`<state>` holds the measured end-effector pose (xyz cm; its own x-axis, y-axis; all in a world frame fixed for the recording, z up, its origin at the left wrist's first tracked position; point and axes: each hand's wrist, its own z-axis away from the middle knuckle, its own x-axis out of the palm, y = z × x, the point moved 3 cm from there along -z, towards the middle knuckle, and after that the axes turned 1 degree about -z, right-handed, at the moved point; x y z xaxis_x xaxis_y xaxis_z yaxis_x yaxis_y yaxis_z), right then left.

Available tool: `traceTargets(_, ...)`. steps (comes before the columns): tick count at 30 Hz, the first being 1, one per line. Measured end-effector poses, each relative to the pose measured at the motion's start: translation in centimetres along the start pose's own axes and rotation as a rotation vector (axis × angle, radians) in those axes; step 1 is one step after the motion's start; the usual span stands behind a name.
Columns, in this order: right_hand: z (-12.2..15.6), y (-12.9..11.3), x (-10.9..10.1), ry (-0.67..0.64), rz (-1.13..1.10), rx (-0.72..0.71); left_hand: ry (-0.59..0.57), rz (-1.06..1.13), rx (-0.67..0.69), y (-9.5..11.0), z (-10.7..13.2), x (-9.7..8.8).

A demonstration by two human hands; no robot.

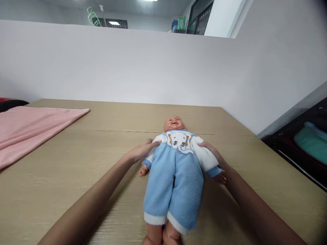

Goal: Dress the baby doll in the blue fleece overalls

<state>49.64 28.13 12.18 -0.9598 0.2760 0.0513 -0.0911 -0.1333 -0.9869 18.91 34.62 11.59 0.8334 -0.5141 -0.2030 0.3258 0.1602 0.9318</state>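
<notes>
A baby doll [174, 183] lies on its back with its head away from me and its legs towards me. It wears a blue and white fleece outfit [180, 141] with an elephant face on the chest. My left hand [146, 149] grips the doll at its side under the arm, thumb on the white sleeve. On the other side my right hand [208, 149] holds the doll likewise, its thumb on the white cloth. The other fingers of both hands are hidden beneath the doll.
The doll is over a tan table [102, 153]. Pink cloth [38, 126] is spread at the left, with a black object [12, 103] behind it. A white wall [127, 64] rises at the table's far edge. At the right, green fabric [311, 141] lies on a dark rack.
</notes>
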Motion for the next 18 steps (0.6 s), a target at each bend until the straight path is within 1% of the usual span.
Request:
traceTargets(3,1.0,-1.1,0.5,-0.054,0.000,0.126,0.025,0.039,0.021,0.1,1.0,0.6)
traceTargets(6,2.7,-2.8,1.0,-0.051,-0.064,0.243,0.049,0.074,0.063,0.6,3.2,1.1)
traceTargets(9,5.1,-4.8,1.6,-0.025,-0.098,0.284,0.095,0.117,0.083,1.2,6.4,1.9)
traceTargets(12,8.2,-6.6,1.8,-0.034,-0.091,0.282,0.139,0.181,0.107,1.1,10.3,3.7)
traceTargets(14,10.7,-7.5,1.7,-0.063,-0.075,0.270,0.174,0.224,0.170,0.3,13.1,5.3)
traceTargets(15,12.2,-7.9,1.6,-0.093,-0.054,0.263,0.209,0.234,0.215,-0.4,14.6,6.2)
traceTargets(17,15.7,-8.6,1.7,-0.200,0.005,0.228,0.258,0.273,0.266,-2.9,17.6,8.1)
traceTargets(18,17.7,-8.9,1.9,-0.276,0.039,0.189,0.248,0.284,0.263,-4.5,19.0,9.0)
